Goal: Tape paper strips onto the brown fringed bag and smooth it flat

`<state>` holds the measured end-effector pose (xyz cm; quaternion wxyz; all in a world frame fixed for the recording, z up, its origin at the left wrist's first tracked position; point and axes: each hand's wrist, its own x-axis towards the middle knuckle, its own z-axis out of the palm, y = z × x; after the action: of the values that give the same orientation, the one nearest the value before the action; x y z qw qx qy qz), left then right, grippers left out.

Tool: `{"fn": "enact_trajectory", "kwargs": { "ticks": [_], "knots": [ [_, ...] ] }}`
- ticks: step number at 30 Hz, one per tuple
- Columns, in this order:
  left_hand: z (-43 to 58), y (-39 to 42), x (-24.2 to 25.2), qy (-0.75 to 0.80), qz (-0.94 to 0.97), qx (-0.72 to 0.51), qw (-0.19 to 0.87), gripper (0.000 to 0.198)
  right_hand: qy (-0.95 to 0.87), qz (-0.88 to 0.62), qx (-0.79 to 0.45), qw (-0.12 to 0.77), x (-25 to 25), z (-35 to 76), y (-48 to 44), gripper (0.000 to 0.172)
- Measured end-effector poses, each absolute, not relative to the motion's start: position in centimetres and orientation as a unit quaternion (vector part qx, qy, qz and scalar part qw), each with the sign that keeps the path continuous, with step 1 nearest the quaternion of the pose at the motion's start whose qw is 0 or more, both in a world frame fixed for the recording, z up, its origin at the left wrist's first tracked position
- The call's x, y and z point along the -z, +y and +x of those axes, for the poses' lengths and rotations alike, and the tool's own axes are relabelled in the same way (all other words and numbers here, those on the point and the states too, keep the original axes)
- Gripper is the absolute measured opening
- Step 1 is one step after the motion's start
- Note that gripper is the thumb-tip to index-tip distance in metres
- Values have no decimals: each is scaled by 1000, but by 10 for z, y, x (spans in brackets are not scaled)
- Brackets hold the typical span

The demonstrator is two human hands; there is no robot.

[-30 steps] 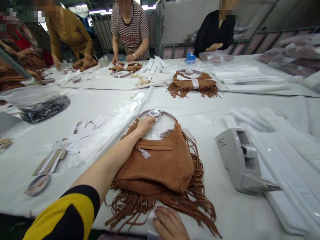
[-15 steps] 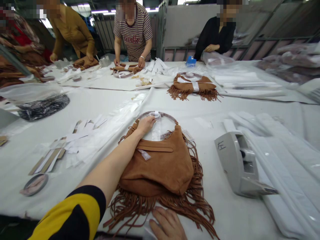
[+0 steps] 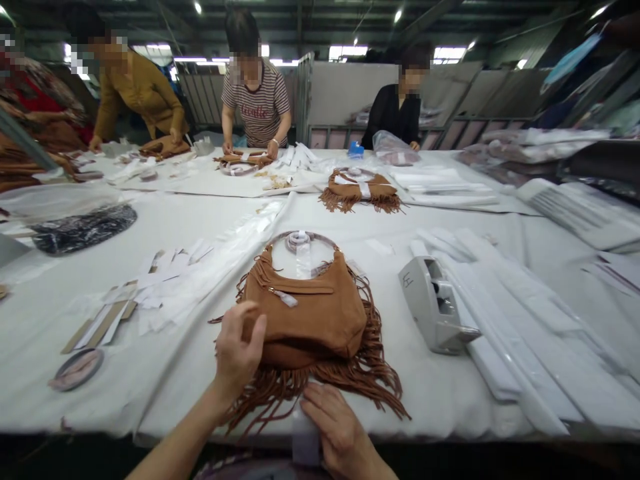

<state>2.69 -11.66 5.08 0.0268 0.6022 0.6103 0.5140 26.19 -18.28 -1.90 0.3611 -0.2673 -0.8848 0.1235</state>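
Observation:
A brown suede handbag [image 3: 310, 313] with long fringe lies flat in front of me, its handle pointing away. A roll of pale strip [image 3: 299, 241] sits inside the handle loop, with a white band running down from it. My left hand [image 3: 239, 343] is at the bag's left side, thumb and fingers apart, holding nothing. At the table's near edge, just below the fringe, my right hand [image 3: 333, 420] has its fingers together on a translucent plastic strip [image 3: 305, 437]. That strip hangs down over the edge. A small wrapped zipper pull [image 3: 286, 299] rests on the bag's front.
A grey tape dispenser [image 3: 433, 303] stands to the right, beside long white plastic-wrapped pieces [image 3: 500, 333]. Left are paper strips [image 3: 165, 280] and a grey ring [image 3: 77, 370]. Another fringed bag [image 3: 360, 190] lies farther back. Several people work across the table.
My left hand has let go of the roll at the handle and come back toward me to the bag's left side. My right hand stays near the fringe. The view has tilted up.

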Motion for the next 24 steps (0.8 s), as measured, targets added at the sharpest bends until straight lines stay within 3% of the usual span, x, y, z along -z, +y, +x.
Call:
{"fn": "enact_trajectory", "kwargs": {
  "ticks": [4, 8, 12, 14, 16, 24],
  "knots": [
    [30, -206, 1, 620, 636, -459, 7, 37, -854, -290, -96, 422, 20, 273, -190, 41],
    [38, -226, 34, 652, 691, -311, -15, 51, -793, -432, 42, 428, 23, 295, -186, 25],
    [39, -214, 41, 657, 724, -211, 4, 26, -774, -527, 112, 332, 29, 309, -173, 37],
    [34, -204, 40, 637, 749, -180, 26, 18, -791, -527, 113, 289, 33, 310, -168, 27],
    [25, -196, 40, 624, 763, -164, 37, 21, -802, -520, 112, 271, 36, 309, -165, 19],
    [-23, -189, 51, 579, 794, -181, 35, 28, -804, -501, 115, 298, 28, 319, -171, 21]
  ]
}}
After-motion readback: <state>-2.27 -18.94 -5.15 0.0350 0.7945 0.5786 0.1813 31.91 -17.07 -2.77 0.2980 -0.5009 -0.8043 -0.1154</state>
